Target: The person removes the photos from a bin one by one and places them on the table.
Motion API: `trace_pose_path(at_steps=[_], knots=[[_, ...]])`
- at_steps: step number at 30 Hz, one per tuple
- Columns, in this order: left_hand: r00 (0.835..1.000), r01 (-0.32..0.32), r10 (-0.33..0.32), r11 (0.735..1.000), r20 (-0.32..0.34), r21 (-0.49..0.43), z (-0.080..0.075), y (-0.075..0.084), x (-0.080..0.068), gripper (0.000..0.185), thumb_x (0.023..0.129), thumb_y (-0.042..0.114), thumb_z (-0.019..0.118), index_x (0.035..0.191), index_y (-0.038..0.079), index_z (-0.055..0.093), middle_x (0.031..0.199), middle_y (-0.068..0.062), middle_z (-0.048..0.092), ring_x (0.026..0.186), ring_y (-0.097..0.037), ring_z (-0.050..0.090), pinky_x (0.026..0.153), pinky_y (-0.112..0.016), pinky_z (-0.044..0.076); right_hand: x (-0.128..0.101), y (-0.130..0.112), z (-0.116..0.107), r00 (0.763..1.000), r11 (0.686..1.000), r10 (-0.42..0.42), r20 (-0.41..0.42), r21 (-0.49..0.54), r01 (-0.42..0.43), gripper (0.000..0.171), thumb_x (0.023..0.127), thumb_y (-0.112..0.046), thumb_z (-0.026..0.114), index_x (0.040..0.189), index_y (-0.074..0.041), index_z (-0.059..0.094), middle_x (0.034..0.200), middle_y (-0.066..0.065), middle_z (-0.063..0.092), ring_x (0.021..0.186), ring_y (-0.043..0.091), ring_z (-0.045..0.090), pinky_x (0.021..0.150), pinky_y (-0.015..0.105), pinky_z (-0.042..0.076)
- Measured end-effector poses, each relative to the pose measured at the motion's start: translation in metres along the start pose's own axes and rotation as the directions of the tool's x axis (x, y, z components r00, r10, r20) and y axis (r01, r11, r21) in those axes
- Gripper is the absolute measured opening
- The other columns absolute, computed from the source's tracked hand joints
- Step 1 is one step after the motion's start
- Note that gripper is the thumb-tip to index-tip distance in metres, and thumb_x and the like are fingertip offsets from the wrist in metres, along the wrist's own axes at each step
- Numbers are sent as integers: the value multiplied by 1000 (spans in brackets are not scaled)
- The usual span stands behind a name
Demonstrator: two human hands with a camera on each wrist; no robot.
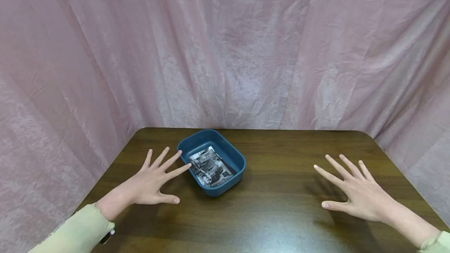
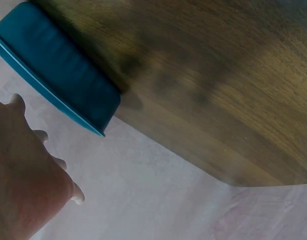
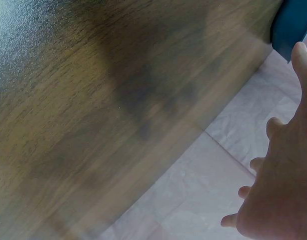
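Observation:
A blue rectangular bin [image 1: 228, 184] with rounded corners stands on the table, left of the middle. Inside it lie black-and-white printed pictures [image 1: 211, 169], overlapping one another. My left hand [image 1: 152, 180] hovers with fingers spread at the bin's left side, two fingertips overlapping its rim in the head view. In the left wrist view, the bin's outer wall [image 2: 58, 70] is beyond that hand [image 2: 28, 175]. Over the table's right part my right hand [image 1: 362, 194] is held with spread fingers and nothing in it. The right wrist view shows this hand [image 3: 278, 165] too.
The brown wood-grain table [image 1: 281, 167] has rounded far corners. Pink curtains [image 1: 246, 50] hang behind it and along both sides. Light-coloured sleeves [image 1: 77, 229] cover the forearms, and a small dark object [image 1: 106, 237] shows at the left cuff.

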State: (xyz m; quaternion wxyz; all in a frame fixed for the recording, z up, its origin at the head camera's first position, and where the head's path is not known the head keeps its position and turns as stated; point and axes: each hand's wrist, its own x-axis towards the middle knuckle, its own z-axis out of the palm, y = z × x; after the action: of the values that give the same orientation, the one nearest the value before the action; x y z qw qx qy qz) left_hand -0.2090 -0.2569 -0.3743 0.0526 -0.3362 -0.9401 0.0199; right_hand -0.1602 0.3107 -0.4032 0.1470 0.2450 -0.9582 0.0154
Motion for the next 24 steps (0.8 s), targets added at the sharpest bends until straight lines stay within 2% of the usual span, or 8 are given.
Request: trace_pose_path(at_steps=[9, 17, 22, 24], knots=[[1000, 9, -9, 1000, 5, -2, -1, 2, 1, 88, 81, 68, 64, 155, 35, 31, 166, -11, 16, 149, -52, 10, 106, -80, 4, -4, 2, -3, 1000, 1000, 9, 15, 7, -10, 92, 82, -61, 68, 158, -35, 21, 168, 1, 6, 155, 24, -14, 116, 60, -20], [999, 54, -54, 999, 7, -8, -3, 1, 4, 86, 82, 71, 60, 155, 36, 29, 166, -10, 14, 150, -51, 8, 108, -79, 3, 0, 6, -3, 999, 1000, 22, 35, 14, -22, 93, 83, -61, 67, 158, -35, 19, 168, 3, 6, 155, 27, -13, 116, 61, -20], [995, 98, -99, 993, -22, -67, -1, 4, 8, 80, 86, 69, 57, 155, 39, 28, 166, -6, 17, 150, -50, 10, 108, -79, 2, 5, 4, -5, 999, 999, 23, 43, 27, -24, 93, 84, -61, 67, 158, -35, 18, 168, 4, 7, 155, 30, -9, 116, 61, -19], [993, 102, -109, 987, -49, -120, 2, 9, 10, 75, 89, 64, 58, 154, 39, 31, 165, -5, 23, 150, -49, 13, 109, -79, 4, 7, 2, -6, 999, 999, 21, 46, 36, -23, 93, 84, -61, 67, 158, -35, 18, 168, 5, 8, 155, 33, -6, 116, 62, -18]])
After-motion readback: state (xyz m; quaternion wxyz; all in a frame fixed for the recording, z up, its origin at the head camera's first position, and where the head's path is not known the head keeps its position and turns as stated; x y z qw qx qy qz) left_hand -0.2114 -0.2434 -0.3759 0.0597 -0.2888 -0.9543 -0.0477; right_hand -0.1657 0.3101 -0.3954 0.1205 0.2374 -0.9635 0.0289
